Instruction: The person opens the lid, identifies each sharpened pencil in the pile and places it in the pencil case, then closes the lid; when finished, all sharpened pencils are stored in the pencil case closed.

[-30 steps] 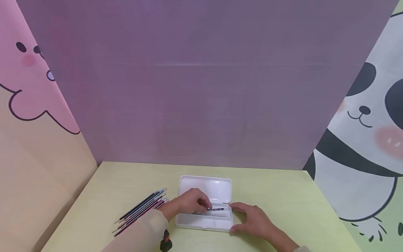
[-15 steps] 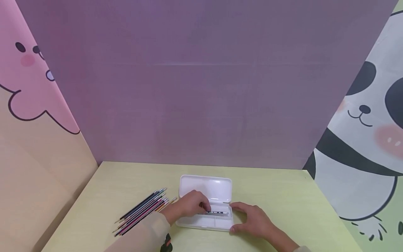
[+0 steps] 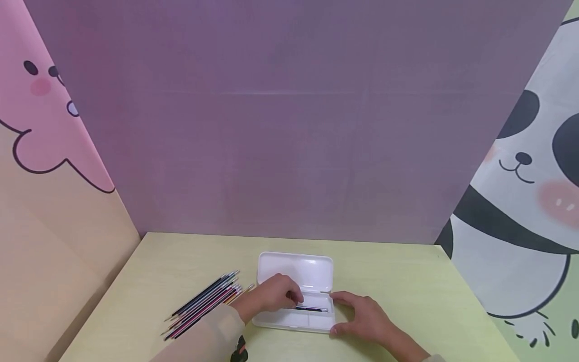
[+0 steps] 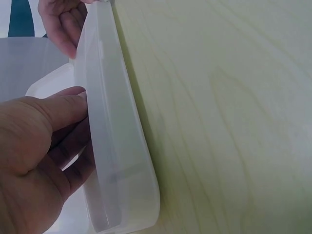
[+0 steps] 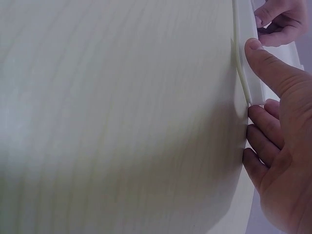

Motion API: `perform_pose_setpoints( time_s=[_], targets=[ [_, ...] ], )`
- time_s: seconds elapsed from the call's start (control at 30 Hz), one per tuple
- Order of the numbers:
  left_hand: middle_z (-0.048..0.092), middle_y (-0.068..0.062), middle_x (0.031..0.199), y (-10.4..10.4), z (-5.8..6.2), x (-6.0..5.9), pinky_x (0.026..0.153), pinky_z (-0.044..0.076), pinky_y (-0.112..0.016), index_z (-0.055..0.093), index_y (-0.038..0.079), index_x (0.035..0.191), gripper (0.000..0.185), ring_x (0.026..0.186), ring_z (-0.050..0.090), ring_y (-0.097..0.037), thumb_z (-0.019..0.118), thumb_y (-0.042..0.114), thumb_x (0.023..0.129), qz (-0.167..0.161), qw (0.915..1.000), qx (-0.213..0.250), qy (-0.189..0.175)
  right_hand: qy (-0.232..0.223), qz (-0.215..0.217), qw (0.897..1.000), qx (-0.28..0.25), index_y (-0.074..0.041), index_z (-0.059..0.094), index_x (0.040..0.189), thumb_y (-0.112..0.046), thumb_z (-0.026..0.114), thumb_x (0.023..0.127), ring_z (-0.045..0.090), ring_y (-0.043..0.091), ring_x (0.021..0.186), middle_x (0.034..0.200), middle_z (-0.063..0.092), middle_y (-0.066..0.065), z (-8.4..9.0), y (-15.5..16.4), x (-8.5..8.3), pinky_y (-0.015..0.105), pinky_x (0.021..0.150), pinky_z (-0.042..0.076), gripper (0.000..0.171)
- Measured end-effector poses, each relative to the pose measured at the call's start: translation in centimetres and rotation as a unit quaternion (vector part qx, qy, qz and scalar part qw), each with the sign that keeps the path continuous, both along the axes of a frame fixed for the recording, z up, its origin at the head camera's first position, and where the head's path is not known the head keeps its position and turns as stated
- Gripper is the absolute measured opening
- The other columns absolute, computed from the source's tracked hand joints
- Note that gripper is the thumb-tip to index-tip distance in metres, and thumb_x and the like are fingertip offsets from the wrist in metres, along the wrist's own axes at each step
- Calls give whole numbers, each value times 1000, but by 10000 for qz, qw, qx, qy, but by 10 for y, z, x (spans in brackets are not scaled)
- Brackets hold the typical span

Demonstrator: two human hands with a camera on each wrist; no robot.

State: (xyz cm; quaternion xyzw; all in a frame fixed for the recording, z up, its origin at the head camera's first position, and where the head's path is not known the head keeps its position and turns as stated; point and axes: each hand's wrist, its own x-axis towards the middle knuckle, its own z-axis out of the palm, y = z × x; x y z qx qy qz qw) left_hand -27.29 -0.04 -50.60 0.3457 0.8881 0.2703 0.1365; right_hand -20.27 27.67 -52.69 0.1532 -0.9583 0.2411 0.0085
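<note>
A white plastic pencil case (image 3: 296, 266) lies on the table with its lid folded back. My left hand (image 3: 279, 292) reaches into its back compartment, fingertips bent down at a dark pencil (image 3: 313, 309). That pencil lies lengthwise beside the divider, its left part hidden under the fingers. In the left wrist view the curled fingers (image 4: 68, 156) go behind the translucent case wall (image 4: 122, 146). My right hand (image 3: 365, 318) holds the right end of the case, thumb at the front corner and fingers at the back one. The right wrist view shows the thumb (image 5: 270, 66) against the side wall.
Several pencils (image 3: 203, 304) lie in a slanted bundle left of the case, partly behind the left sleeve (image 3: 208, 334). A small dark object with red (image 3: 239, 349) shows beside that sleeve. A purple panel (image 3: 289, 151) stands along the table's (image 3: 398, 271) back edge.
The pencil under the left hand has come down and toward the divider, and its visible side has turned darker. The left hand has shifted slightly; the right hand stays on the case.
</note>
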Motion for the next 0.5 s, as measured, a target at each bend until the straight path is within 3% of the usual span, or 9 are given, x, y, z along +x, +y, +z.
perform_pose_setpoints(
  time_s=[0.27,0.5],
  targets=[
    [72,11,87,-5,-2,-4,76,51,-17,81,14,102,17,77,56,1,78,4,89,-127,9997,157,-110,-9,-20,10000,27,-28,68,129,-58,92,61,67,18,110,125,72,-9,1,-1,-2,42,93,52,77],
    [68,14,82,-21,2,-11,75,51,-18,80,13,102,16,76,58,1,82,14,86,-224,9976,593,-272,-77,19,10000,22,-28,68,128,-59,91,61,67,20,108,125,73,-7,4,-1,-1,44,91,52,78]
  ],
)
